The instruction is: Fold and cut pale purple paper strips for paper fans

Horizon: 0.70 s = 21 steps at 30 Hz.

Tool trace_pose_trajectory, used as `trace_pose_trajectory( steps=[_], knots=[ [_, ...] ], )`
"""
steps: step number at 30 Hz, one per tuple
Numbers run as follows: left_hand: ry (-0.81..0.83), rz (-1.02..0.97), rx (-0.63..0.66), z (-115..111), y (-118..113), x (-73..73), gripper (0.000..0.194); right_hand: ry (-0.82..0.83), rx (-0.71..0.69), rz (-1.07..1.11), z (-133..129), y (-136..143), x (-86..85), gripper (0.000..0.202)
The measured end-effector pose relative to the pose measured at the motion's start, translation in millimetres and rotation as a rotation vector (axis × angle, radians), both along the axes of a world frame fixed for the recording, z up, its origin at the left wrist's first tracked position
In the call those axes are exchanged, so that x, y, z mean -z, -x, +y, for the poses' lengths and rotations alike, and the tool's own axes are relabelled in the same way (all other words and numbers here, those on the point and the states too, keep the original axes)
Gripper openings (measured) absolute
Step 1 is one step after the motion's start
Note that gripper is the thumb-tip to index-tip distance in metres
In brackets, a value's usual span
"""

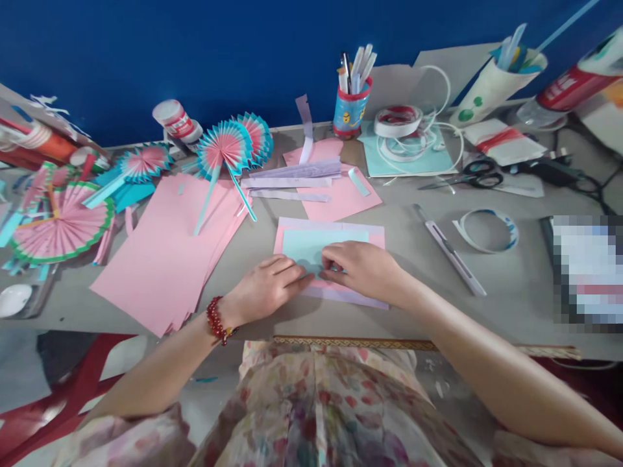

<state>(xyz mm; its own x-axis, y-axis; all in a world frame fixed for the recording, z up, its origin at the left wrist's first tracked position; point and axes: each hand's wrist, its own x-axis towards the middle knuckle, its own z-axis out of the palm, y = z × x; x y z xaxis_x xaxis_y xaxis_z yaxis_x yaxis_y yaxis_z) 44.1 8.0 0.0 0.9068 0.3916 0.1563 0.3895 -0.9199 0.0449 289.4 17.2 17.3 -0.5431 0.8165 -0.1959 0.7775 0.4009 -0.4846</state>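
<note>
In front of me lies a layered paper piece: a light blue sheet (pixel 304 241) on a pink sheet (pixel 378 239), with a lavender sheet (pixel 331 226) showing at the top and bottom. My left hand (pixel 269 287) rests at the lower left of the layers, its fingers together and reaching onto the blue sheet's lower edge. My right hand (pixel 363 267) is over the lower right of the blue sheet, fingers curled, thumb and fingertips brought together at its surface. What those fingertips hold, if anything, is too small to tell.
Pink sheets (pixel 163 250) are stacked at the left, near folded paper fans (pixel 222 150). Purple strips (pixel 294 172), a pen cup (pixel 351 109) and tape rolls (pixel 398 122) stand or lie behind. Scissors (pixel 479 174), a paper cutter (pixel 452 254) and a tape loop (pixel 511 235) lie right.
</note>
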Motion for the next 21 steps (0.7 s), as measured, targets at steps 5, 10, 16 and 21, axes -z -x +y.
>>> trace_pose_trajectory(
  steps=[5,10,16,21],
  knots=[
    [0.046,0.054,-0.013,-3,-6,-1.2,0.027,-0.009,0.000,0.038,-9,-27,-1.9,0.007],
    [0.073,0.102,-0.031,-4,-9,-2.4,0.038,-0.011,0.045,0.013,-20,-52,-3.6,0.015],
    [0.046,0.179,-0.049,-5,-14,-3.8,0.050,-0.084,0.109,-0.043,-22,-60,0.9,0.020],
    [0.041,0.186,-0.055,-6,-14,-3.5,0.050,-0.074,0.127,-0.039,-22,-61,0.7,0.019]
  ],
)
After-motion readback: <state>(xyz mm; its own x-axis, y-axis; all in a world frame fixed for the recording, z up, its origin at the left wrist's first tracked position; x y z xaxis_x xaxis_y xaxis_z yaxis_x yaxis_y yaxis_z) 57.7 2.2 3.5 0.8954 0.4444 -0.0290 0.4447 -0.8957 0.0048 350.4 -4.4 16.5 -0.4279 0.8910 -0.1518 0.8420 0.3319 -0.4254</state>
